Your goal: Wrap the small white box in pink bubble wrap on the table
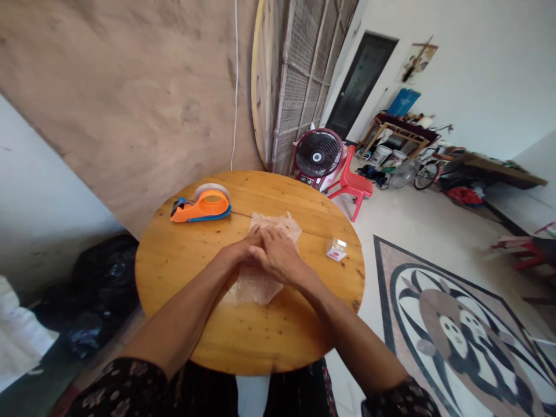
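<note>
Both my hands rest together on a sheet of clear bubble wrap spread in the middle of a round wooden table. My left hand lies flat on the wrap with fingers stretched forward. My right hand lies partly over the left, fingers also stretched out and pressed down on the wrap. Whatever sits under the wrap beneath the hands is hidden. An orange and blue tape dispenser with a roll of clear tape lies at the table's far left. A small clear box with a red label stands at the right.
A red fan and a red plastic chair stand beyond the table. Black bags lie on the floor at left. A patterned floor inlay spreads at right. Clutter, a bicycle and shelves line the far wall.
</note>
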{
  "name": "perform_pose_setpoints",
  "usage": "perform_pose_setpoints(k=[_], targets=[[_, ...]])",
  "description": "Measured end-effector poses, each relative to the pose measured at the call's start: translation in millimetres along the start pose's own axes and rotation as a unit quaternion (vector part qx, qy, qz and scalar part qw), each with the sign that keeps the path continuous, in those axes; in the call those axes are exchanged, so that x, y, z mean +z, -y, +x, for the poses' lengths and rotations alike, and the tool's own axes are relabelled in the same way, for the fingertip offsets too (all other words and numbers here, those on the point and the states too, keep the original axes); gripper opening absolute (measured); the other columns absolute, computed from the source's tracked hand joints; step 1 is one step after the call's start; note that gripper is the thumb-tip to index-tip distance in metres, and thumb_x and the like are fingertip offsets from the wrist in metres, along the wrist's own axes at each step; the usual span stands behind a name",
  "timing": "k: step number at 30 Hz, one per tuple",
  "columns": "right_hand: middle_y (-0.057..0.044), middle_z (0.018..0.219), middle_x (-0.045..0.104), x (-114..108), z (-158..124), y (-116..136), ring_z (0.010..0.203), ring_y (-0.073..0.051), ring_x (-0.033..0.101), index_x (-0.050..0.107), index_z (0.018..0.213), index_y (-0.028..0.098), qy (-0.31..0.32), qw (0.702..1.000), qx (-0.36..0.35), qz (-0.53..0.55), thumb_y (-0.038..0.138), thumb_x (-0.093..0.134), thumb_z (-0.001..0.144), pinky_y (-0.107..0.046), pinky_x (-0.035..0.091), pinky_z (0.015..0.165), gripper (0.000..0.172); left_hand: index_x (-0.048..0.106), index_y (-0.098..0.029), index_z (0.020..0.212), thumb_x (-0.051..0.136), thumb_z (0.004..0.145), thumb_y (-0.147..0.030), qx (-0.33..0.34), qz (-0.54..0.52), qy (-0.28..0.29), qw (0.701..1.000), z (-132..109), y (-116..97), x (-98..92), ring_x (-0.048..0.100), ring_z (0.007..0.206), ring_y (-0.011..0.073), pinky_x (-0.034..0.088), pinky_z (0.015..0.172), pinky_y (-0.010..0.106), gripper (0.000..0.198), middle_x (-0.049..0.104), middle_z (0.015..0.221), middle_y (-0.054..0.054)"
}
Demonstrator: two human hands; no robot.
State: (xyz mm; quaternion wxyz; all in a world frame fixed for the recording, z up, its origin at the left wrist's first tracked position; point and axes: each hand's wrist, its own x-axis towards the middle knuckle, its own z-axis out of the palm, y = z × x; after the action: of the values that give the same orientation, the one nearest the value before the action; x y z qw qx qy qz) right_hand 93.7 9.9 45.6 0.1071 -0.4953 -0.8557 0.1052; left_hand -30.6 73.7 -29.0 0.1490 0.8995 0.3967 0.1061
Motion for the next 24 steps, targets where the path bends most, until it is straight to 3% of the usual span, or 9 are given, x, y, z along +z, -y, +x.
perform_pose_setpoints(k=[5,9,12,18,24], targets=[[-0.016,0.130,0.054,6,-6,-53,0.121,-0.027,0.046,0.052,0.123,0.015,0.017,0.992,0.112,-0.057,0.048,0.036,0.097,-0.041,0.036,0.097,0.045,0.016,-0.025,0.151,0.064,0.065,-0.070,0.026,-0.017,0.068,0.997,-6,-3,-14.8,0.011,0.145,0.0348,0.004,0.115,0.058,0.108,0.016,0.158,0.013],[-0.015,0.127,0.054,23,-16,-74,0.116,-0.028,0.045,0.053,0.122,0.016,-0.056,0.980,0.124,-0.147,0.043,0.035,0.098,-0.039,0.034,0.094,0.040,0.021,-0.020,0.150,0.063,0.061,-0.076,0.010,-0.013,0.098,0.995,-7,-4,-20.7,0.009,0.146,0.0368,0.003,0.114,0.058,0.113,0.013,0.158,0.016],[-0.013,0.119,0.058,29,-13,-80,0.110,-0.027,0.046,0.057,0.114,0.017,-0.087,0.973,0.133,-0.168,0.042,0.032,0.099,-0.038,0.034,0.092,0.038,0.027,-0.022,0.147,0.063,0.064,-0.073,0.013,-0.018,0.080,0.997,-6,-1,-21.4,0.013,0.145,0.0358,0.006,0.115,0.056,0.104,0.020,0.157,0.014],[-0.013,0.115,0.057,24,-3,-87,0.106,-0.025,0.047,0.060,0.109,0.017,-0.070,0.974,0.143,-0.159,0.038,0.029,0.100,-0.034,0.035,0.089,0.039,0.049,-0.020,0.132,0.055,0.081,-0.055,0.009,-0.044,-0.008,0.999,-1,3,-20.3,0.038,0.134,0.0254,0.023,0.114,0.038,0.062,0.047,0.143,0.009],[-0.014,0.111,0.057,33,-2,-87,0.104,-0.027,0.046,0.060,0.108,0.015,-0.106,0.965,0.150,-0.188,0.037,0.035,0.098,-0.037,0.034,0.087,0.035,0.052,-0.020,0.130,0.063,0.076,-0.051,0.015,-0.028,-0.028,0.999,-1,3,-17.2,0.038,0.134,0.0266,0.025,0.113,0.039,0.063,0.049,0.141,0.010]])
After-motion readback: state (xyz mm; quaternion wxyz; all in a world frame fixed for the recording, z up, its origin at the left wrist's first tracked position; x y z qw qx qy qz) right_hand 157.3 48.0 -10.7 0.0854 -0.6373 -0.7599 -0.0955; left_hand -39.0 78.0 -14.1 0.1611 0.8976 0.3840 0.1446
